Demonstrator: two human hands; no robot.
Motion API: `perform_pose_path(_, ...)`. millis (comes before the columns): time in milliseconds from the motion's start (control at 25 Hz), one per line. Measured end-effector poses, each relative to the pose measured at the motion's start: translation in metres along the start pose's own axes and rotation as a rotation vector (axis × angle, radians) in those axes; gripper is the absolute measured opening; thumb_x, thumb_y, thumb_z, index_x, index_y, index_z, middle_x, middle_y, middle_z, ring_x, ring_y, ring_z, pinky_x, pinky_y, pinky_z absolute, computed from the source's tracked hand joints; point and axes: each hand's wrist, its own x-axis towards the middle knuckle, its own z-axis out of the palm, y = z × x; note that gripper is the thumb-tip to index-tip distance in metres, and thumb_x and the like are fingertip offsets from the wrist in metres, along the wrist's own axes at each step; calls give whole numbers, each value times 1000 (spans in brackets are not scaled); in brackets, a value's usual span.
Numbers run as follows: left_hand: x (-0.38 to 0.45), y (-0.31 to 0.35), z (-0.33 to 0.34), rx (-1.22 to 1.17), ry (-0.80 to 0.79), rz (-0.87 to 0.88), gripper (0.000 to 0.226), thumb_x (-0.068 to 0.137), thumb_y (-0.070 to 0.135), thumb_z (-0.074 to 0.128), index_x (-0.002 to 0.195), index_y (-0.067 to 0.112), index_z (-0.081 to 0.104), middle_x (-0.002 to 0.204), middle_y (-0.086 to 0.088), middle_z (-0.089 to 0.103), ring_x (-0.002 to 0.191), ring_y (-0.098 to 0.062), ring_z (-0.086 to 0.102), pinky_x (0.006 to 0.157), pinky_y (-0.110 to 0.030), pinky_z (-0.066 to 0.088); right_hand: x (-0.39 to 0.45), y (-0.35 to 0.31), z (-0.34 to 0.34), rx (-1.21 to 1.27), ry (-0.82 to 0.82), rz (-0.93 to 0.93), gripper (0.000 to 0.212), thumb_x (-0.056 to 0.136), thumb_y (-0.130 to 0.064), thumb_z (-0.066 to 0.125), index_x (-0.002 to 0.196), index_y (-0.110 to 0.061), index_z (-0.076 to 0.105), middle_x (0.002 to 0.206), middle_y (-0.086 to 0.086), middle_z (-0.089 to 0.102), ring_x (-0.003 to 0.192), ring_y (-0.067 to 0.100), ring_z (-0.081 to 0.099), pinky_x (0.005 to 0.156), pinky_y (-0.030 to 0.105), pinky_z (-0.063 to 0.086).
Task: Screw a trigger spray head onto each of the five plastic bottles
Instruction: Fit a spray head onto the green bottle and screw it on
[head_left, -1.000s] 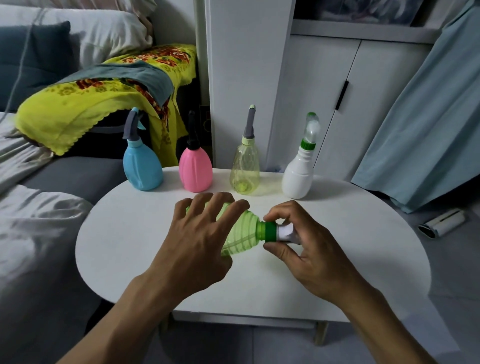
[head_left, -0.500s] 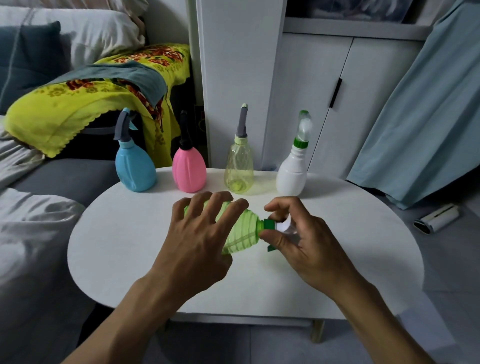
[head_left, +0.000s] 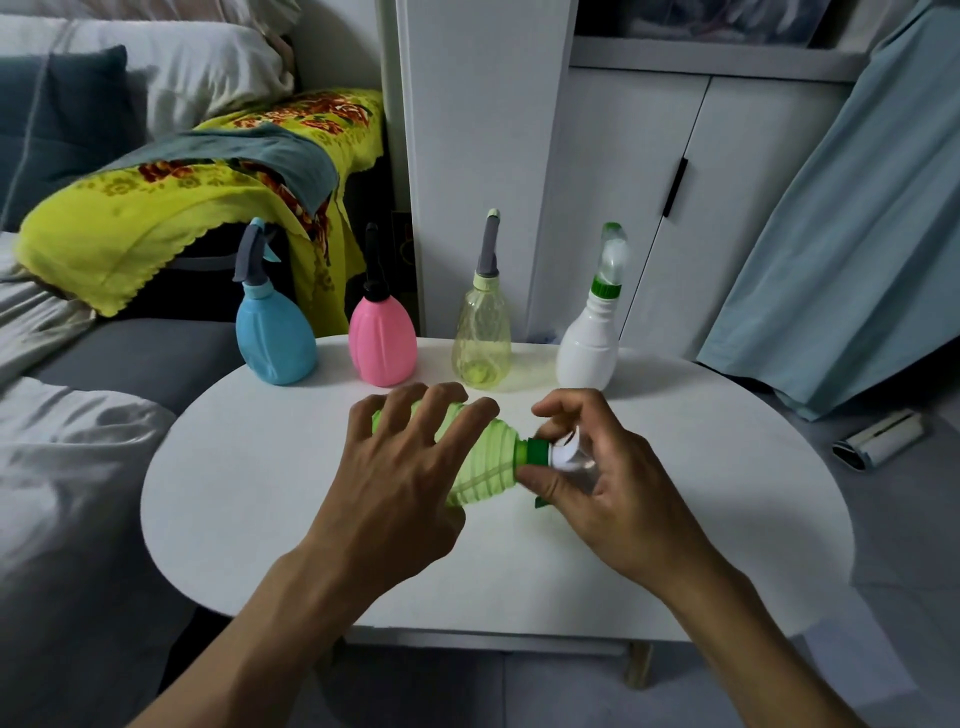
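A ribbed green bottle (head_left: 480, 467) lies on its side over the white table (head_left: 234, 493), neck pointing right. My left hand (head_left: 405, 478) grips its body from above. My right hand (head_left: 613, 478) is wrapped around the spray head (head_left: 563, 454), whose green collar (head_left: 537, 451) sits at the bottle's neck; most of the head is hidden by my fingers. At the table's far edge stand a blue bottle (head_left: 275, 345), a pink bottle (head_left: 383, 345), a clear yellow bottle (head_left: 482, 345) and a white bottle (head_left: 589, 351), each upright with a spray head on top.
A grey sofa with white bedding (head_left: 62, 467) and a yellow flowered cloth (head_left: 171, 208) borders the table's left side. White cabinet doors (head_left: 613, 208) stand behind the table, a blue curtain (head_left: 857, 234) hangs at right, and a lint roller (head_left: 878, 439) lies on the floor.
My right hand has turned around the spray head, fingers shifting over the collar. The left hand keeps its grip on the green bottle. The camera has drifted slightly.
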Motion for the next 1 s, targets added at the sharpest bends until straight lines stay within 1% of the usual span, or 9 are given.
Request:
perform_pose_path(120, -1, 1, 2, -15, -6, 12, 89, 47, 24, 87, 131, 18, 57, 128, -12, 61, 114, -39, 58, 88, -52, 47, 1, -1, -4, -28, -2, 6, 26, 87, -51, 65, 104, -41, 49, 100, -38, 56, 87, -3, 63, 60, 7, 48)
perform_pose_path(240, -1, 0, 4, -27, -4, 19, 89, 47, 23, 85, 131, 19, 56, 128, -11, 60, 112, -38, 58, 88, -50, 47, 0, -1, -4, -44, -23, 1, 34, 81, -36, 77, 102, -37, 50, 104, -26, 58, 88, 2, 61, 64, 11, 49)
perform_pose_path(400, 2, -6, 5, -143, 51, -1, 90, 51, 26, 83, 131, 23, 45, 130, -11, 55, 113, -35, 55, 92, -48, 45, -2, -8, 0, 72, 139, 48, 34, 77, -29, 82, 94, -29, 51, 91, -14, 61, 80, 8, 63, 57, 17, 53)
perform_pose_path(520, 5, -3, 10, -142, 121, 72, 77, 61, 32, 84, 127, 21, 46, 131, -13, 59, 118, -36, 55, 96, -51, 47, 1, -12, -5, 244, 163, 274, 28, 80, -30, 80, 99, -28, 60, 86, -5, 63, 67, 2, 65, 55, 14, 50)
perform_pose_path(600, 6, -4, 8, -209, 129, 62, 71, 65, 42, 82, 125, 21, 50, 127, -7, 64, 115, -30, 59, 92, -49, 51, 6, -11, -22, 491, 44, 446, 29, 81, -50, 70, 99, -26, 69, 93, 2, 70, 71, 3, 69, 62, 18, 54)
perform_pose_path(680, 7, -7, 3, -594, 23, -44, 68, 66, 51, 79, 125, 27, 55, 121, 5, 67, 107, -17, 64, 86, -39, 54, 8, -8, -38, 987, -40, 481, 52, 84, -55, 59, 113, -15, 74, 118, 14, 72, 109, 19, 68, 96, 38, 53)
perform_pose_path(760, 11, -8, -3, -1242, -242, -147, 55, 71, 45, 74, 122, 28, 63, 111, 4, 72, 99, -14, 69, 81, -33, 56, 7, -10, -36, 1337, -101, 366, 55, 88, -41, 62, 127, -2, 63, 137, 25, 58, 133, 34, 51, 112, 54, 33)
perform_pose_path(880, 5, 6, 2, -1805, -547, -248, 34, 76, 35, 65, 105, 21, 75, 95, -3, 76, 86, -19, 72, 75, -31, 58, 4, -11, -13, 1346, -97, 200, 46, 81, -31, 76, 119, -7, 69, 131, 21, 64, 130, 31, 54, 106, 45, 44)
perform_pose_path(1000, 2, 14, 13, -1898, -587, -320, 33, 75, 36, 65, 99, 16, 76, 92, -8, 74, 83, -22, 70, 76, -34, 58, 6, -16, -9, 1212, -12, 197, 35, 80, -39, 75, 104, -13, 75, 109, 11, 74, 112, 24, 66, 97, 40, 52)
